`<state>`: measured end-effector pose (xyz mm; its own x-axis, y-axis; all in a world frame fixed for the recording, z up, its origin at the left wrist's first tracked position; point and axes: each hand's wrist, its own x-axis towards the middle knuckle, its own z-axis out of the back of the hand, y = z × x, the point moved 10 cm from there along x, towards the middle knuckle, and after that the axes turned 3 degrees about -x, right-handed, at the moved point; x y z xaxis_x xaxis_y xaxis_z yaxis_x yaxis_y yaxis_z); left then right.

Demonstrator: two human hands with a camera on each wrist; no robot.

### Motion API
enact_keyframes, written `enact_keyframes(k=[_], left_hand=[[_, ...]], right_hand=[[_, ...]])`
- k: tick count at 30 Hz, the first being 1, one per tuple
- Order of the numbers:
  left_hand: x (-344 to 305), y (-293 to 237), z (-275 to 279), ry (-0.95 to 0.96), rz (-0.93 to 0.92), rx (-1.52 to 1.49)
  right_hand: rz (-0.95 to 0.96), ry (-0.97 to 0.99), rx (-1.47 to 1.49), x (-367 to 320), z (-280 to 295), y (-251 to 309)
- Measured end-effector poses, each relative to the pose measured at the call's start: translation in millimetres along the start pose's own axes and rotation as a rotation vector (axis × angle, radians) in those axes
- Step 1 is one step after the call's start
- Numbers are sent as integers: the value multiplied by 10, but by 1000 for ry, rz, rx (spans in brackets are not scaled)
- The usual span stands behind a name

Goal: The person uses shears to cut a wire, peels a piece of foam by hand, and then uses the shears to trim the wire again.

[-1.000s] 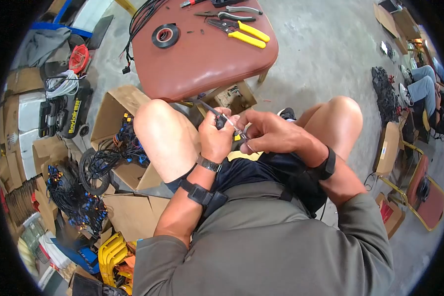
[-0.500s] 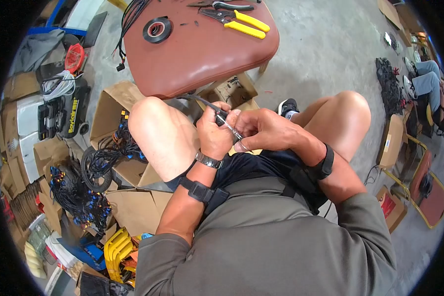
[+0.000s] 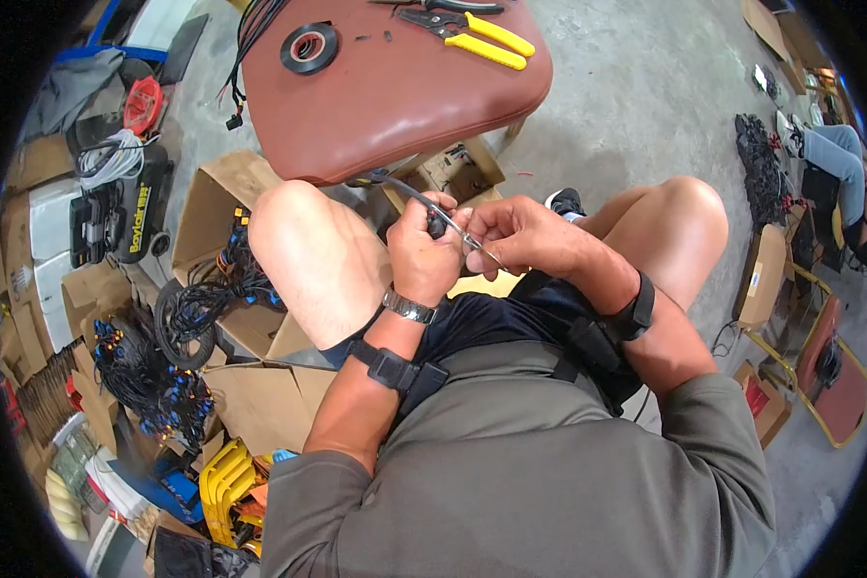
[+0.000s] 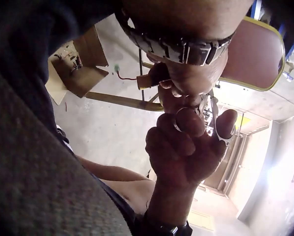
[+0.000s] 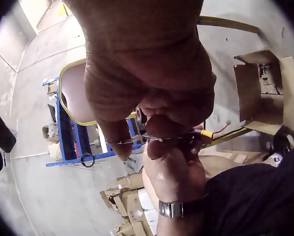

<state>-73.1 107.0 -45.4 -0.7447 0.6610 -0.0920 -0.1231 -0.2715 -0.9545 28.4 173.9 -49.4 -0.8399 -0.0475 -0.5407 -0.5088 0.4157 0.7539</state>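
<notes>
Below the stool's near edge, the left hand (image 3: pixel 426 252) grips a dark cable (image 3: pixel 407 189) between thumb and curled fingers. Close on its right, the right hand (image 3: pixel 532 236) holds small silver scissors (image 3: pixel 470 241), their blades reaching toward the left fingertips. In the left wrist view a finger and the thumb of the right hand (image 4: pixel 179 147) pass through the scissors' loops (image 4: pixel 217 123). A yellow-banded connector (image 4: pixel 144 81) with a red wire projects from the left hand (image 4: pixel 198 76). Fingers hide where the blades meet the cable.
On the red stool (image 3: pixel 395 106) lie black tape (image 3: pixel 309 48), yellow-handled pliers (image 3: pixel 486 40) and a cable bundle (image 3: pixel 250 43). An open carton (image 3: pixel 212 212) with harnesses stands at the left; another box (image 3: pixel 453 173) sits under the stool.
The scissors and right fingers have shifted slightly up in the head view, and the scissors' handle end has swung upward. More of the cable shows above the left hand. The head view has moved a little.
</notes>
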Motion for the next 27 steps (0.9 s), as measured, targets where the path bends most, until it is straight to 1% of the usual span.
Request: enact_keyframes(k=[7,10,13,16,19,22,25,27], left_hand=[[18,-41,1,18,-18,72],[14,71,-12,33,43,51],[14,25,-29,90,50,96],[13,131,-42,109,62,39],[8,91,-57,156,79,156],[-15,118,-71,192,119,146],[-47,89,-92,218,99,166],[-48,40,-94,218,52,194]], right_hand=[[15,-2,85,44,16,-88],[26,-19,80,58,38,-118],[37,-35,88,40,40,-90],[63,-56,107,32,41,-70],[71,-63,84,49,76,-145],[74,-70,78,40,90,-141],[85,-74,104,21,66,-136],[93,-75,101,34,69,-163]])
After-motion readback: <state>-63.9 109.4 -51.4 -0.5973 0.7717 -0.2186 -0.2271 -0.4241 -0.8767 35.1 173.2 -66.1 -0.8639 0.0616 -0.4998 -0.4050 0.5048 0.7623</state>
